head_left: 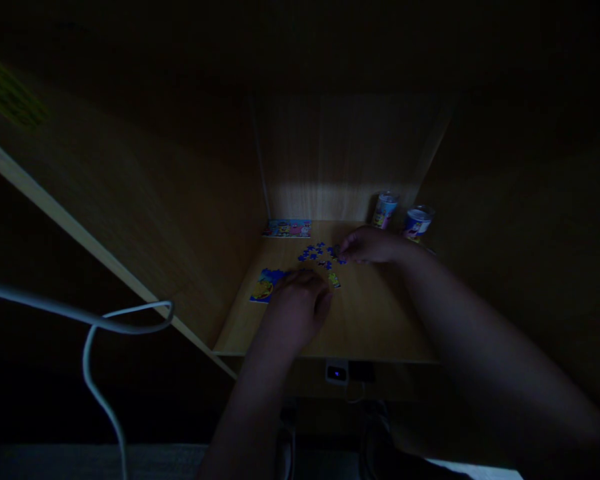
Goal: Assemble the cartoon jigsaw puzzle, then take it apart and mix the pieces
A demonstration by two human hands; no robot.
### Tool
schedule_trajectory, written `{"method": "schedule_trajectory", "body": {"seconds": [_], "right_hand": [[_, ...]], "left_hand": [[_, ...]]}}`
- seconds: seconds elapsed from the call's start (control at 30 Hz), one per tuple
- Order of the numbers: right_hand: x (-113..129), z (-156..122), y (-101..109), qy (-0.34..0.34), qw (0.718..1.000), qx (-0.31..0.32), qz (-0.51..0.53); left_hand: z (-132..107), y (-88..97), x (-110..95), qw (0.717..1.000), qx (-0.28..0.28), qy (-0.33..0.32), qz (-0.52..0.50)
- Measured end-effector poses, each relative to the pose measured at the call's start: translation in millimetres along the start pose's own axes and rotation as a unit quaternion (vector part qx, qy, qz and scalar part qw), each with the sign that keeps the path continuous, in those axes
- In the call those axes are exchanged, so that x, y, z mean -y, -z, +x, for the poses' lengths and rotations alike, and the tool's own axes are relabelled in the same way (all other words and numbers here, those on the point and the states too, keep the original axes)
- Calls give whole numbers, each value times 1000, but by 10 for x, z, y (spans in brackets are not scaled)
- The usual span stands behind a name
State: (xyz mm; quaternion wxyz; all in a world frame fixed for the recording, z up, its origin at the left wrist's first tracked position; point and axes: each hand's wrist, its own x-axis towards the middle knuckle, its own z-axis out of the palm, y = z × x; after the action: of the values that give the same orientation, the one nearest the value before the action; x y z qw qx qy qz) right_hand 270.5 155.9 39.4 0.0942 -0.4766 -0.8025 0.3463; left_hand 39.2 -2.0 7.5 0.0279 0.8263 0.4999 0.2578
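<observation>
On a dim wooden desk [375, 327] lie several loose blue puzzle pieces [314, 253]. My right hand [370, 245] reaches to their right edge, its fingertips pinched at a blue piece [341, 259]. My left hand [297, 308] rests palm down with curled fingers beside a partly assembled puzzle section [265, 285] showing a yellow cartoon figure. A small yellow piece [335, 281] lies just right of that hand. What the left fingers cover is hidden.
A cartoon picture card [287, 229] leans at the back of the desk. Two small printed tins [384, 209] [418, 222] stand at the back right. Wooden panels wall the desk on both sides. A white cable [105, 327] loops at the left.
</observation>
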Motion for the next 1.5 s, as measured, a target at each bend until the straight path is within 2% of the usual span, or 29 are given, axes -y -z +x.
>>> {"method": "schedule_trajectory", "body": {"seconds": [0.1,0.2,0.3,0.4,0.5,0.6,0.73,0.83,1.07,1.2,1.33,1.4,1.5], "right_hand": [[-24,30,-10,37,995,-20,-92],[-22,73,-68,77,990,-71,-95],[0,93,-131,108,987,-74,-93],[21,78,-139,98,982,-71,-145],[53,48,-114,78,974,-98,-189],[123,26,-133,90,976,-103,-170],[231,18,-234,124,985,-40,-109],[262,24,-281,124,989,-13,-78],[193,67,-206,118,990,-68,-41],[150,83,-182,72,989,-82,-96],[156,57,-174,71,985,-118,-107],[175,20,-154,75,989,-92,-92],[203,-46,-121,95,992,36,-74]], "left_hand": [[1,8,-10,1000,0,2,-1],[7,22,-21,1000,2,2,0],[12,28,-25,1000,4,0,4],[11,21,-19,1000,0,0,3],[8,15,-13,1000,0,-4,1],[7,17,-18,1000,6,-2,3],[10,13,-28,1000,2,4,3],[11,0,-18,1000,-1,0,-2],[14,-14,4,1000,-2,0,-3],[8,-9,4,1000,0,1,-2],[0,14,-12,1000,-5,-16,-13],[-4,32,-25,999,-8,-35,-24],[-10,46,-37,998,-2,-55,-38]]}}
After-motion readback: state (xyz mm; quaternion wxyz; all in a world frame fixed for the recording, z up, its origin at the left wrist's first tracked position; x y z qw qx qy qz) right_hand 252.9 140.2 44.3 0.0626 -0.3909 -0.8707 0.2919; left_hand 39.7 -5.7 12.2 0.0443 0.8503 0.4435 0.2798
